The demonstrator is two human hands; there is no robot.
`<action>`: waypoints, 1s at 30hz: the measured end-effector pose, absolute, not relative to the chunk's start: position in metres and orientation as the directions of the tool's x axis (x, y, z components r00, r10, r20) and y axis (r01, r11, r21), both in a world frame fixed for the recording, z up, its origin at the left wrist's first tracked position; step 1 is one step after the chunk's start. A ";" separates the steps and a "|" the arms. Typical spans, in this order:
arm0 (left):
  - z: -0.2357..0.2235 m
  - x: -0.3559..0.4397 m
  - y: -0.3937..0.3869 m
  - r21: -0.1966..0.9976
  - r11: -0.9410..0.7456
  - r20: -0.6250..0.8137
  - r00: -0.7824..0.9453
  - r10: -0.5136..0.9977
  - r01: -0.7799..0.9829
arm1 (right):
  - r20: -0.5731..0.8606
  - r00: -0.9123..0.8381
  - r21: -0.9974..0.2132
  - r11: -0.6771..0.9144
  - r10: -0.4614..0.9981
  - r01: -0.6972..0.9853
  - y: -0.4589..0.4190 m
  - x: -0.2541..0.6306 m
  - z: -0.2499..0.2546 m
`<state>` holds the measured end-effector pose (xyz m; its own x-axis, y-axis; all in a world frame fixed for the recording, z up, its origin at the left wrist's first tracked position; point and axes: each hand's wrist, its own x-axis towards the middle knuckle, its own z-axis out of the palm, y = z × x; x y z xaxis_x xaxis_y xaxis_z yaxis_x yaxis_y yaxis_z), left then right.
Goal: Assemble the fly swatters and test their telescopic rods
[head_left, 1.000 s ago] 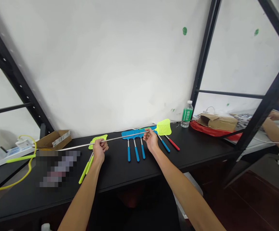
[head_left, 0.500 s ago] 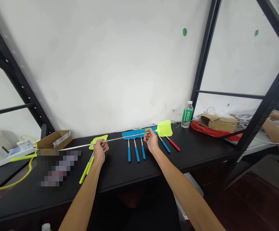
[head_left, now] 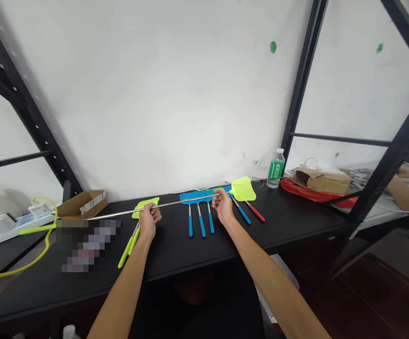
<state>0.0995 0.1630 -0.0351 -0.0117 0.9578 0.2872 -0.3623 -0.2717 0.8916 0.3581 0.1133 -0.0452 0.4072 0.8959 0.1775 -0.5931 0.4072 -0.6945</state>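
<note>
I hold a long telescopic fly swatter across the black table (head_left: 197,249). Its thin metal rod (head_left: 183,202) runs from a yellow-green handle at the far left to a yellow-green mesh head (head_left: 243,189) at the right. My left hand (head_left: 149,219) is closed around the rod near its middle. My right hand (head_left: 222,205) pinches the rod just short of the mesh head. Under my left hand lie two yellow-green swatters (head_left: 131,241). Between my hands lie three blue swatters (head_left: 200,221), with a blue-handled and a red-handled one (head_left: 255,212) to the right.
A green-labelled water bottle (head_left: 275,168) stands by the black rack post (head_left: 298,94). An open cardboard box (head_left: 80,204) and a white power strip with a yellow cable (head_left: 31,216) lie at the left. Brown paper on a red sheet (head_left: 317,186) lies right, near another person's arm (head_left: 407,200).
My hands keep the same grip on the swatter. The view has shifted slightly; nothing else has visibly moved.
</note>
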 end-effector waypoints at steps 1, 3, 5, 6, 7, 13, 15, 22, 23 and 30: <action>-0.035 0.100 0.163 0.891 -0.275 0.290 -0.014 0.957 -0.363 | 0.173 0.409 -0.694 0.405 0.896 -0.595 0.113 0.358 -0.045; -0.036 0.100 0.163 0.890 -0.281 0.294 -0.018 0.956 -0.360 | 0.162 0.412 -0.695 0.400 0.897 -0.597 0.112 0.358 -0.044; -0.036 0.100 0.163 0.889 -0.288 0.300 -0.022 0.954 -0.355 | 0.155 0.416 -0.699 0.397 0.896 -0.595 0.112 0.357 -0.043; -0.036 0.100 0.163 0.889 -0.291 0.302 -0.025 0.953 -0.354 | 0.153 0.419 -0.700 0.397 0.895 -0.593 0.112 0.357 -0.043; -0.036 0.100 0.162 0.888 -0.293 0.302 -0.030 0.953 -0.354 | 0.152 0.421 -0.701 0.398 0.894 -0.592 0.112 0.357 -0.043; -0.035 0.101 0.161 0.889 -0.292 0.302 -0.029 0.953 -0.354 | 0.152 0.424 -0.698 0.401 0.893 -0.593 0.114 0.358 -0.046; -0.035 0.101 0.160 0.890 -0.294 0.301 -0.034 0.953 -0.349 | 0.147 0.428 -0.699 0.400 0.892 -0.593 0.113 0.358 -0.045; -0.036 0.101 0.161 0.889 -0.299 0.303 -0.046 0.952 -0.348 | 0.134 0.438 -0.702 0.397 0.889 -0.592 0.113 0.358 -0.044; -0.037 0.101 0.161 0.887 -0.300 0.304 -0.046 0.952 -0.351 | 0.133 0.440 -0.704 0.397 0.888 -0.589 0.113 0.358 -0.044; -0.036 0.101 0.160 0.881 -0.299 0.312 -0.026 0.950 -0.367 | 0.153 0.434 -0.682 0.413 0.888 -0.604 0.112 0.357 -0.042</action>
<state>0.1009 0.1595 -0.0361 -0.0264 0.9498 0.3118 -0.3675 -0.2993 0.8806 0.3569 0.1116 -0.0423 0.4337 0.8879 0.1532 -0.6039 0.4126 -0.6819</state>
